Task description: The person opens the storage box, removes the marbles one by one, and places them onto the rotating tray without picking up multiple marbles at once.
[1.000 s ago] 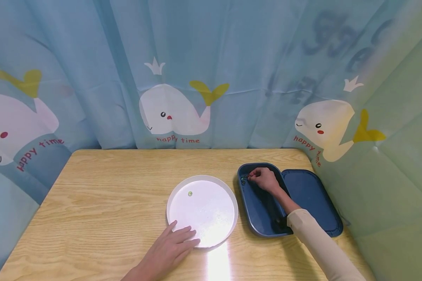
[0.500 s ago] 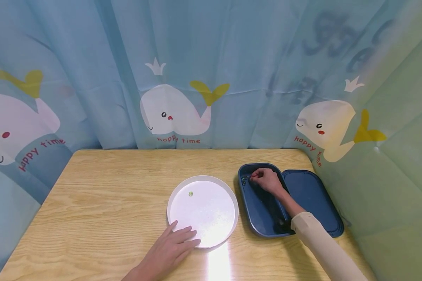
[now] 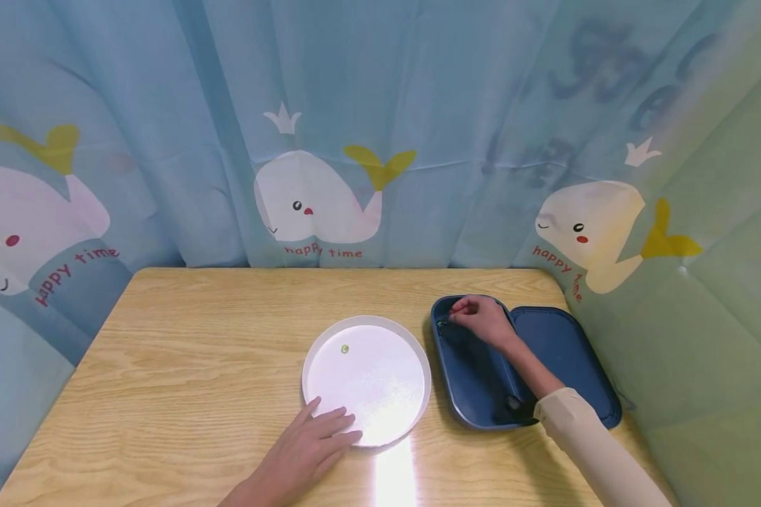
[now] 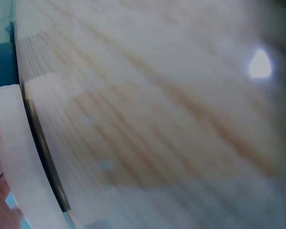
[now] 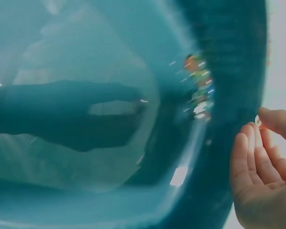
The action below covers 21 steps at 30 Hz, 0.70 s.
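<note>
A round white plate [image 3: 368,380] with a low rim lies mid-table, holding one small green glass marble [image 3: 345,348] near its far left. My left hand [image 3: 307,443] rests on the plate's near-left rim with its fingers extended; in the left wrist view its fingertips touch the plate's side wall [image 4: 16,152]. Over the far end of a blue box [image 3: 472,373], my right hand [image 3: 485,322] pinches a small shiny marble [image 5: 258,121] between thumb and index finger. More marbles [image 5: 200,90], blurred and multicoloured, gather along the box's end wall below that hand.
To the right of the box lies its blue lid [image 3: 561,359], partly behind the right forearm. The wooden table [image 3: 196,366] meets a blue whale-print curtain [image 3: 431,211] at the back, and a green curtain [image 3: 723,338] hangs on the right.
My right hand, low among the marbles earlier, has risen slightly and shifted a little to the right with a marble pinched. The left hand and the plate have stayed in place.
</note>
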Each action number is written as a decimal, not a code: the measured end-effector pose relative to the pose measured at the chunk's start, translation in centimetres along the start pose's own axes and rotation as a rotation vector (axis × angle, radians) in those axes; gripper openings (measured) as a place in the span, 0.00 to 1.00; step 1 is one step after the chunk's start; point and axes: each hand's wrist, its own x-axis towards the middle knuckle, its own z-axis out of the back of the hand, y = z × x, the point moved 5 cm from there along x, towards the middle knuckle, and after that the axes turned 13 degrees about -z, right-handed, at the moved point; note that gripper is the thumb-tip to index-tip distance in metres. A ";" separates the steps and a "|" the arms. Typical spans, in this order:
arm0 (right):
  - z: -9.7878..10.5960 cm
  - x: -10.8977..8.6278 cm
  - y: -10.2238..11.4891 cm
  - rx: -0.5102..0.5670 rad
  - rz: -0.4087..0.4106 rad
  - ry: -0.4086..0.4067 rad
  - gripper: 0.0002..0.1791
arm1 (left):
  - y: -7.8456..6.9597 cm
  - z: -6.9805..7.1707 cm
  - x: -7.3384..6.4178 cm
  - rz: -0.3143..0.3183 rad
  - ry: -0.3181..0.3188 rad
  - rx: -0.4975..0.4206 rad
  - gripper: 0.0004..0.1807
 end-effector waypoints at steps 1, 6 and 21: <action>0.0 -0.1 0.3 0.016 0.004 0.010 0.08 | 0.0 0.0 0.0 0.001 0.001 -0.001 0.23; 0.1 -1.0 2.2 0.127 0.019 0.072 0.10 | 0.0 0.0 0.0 0.004 0.005 -0.009 0.23; -0.9 -3.5 7.8 0.239 0.130 0.165 0.11 | 0.0 0.0 -0.1 0.011 0.034 -0.008 0.19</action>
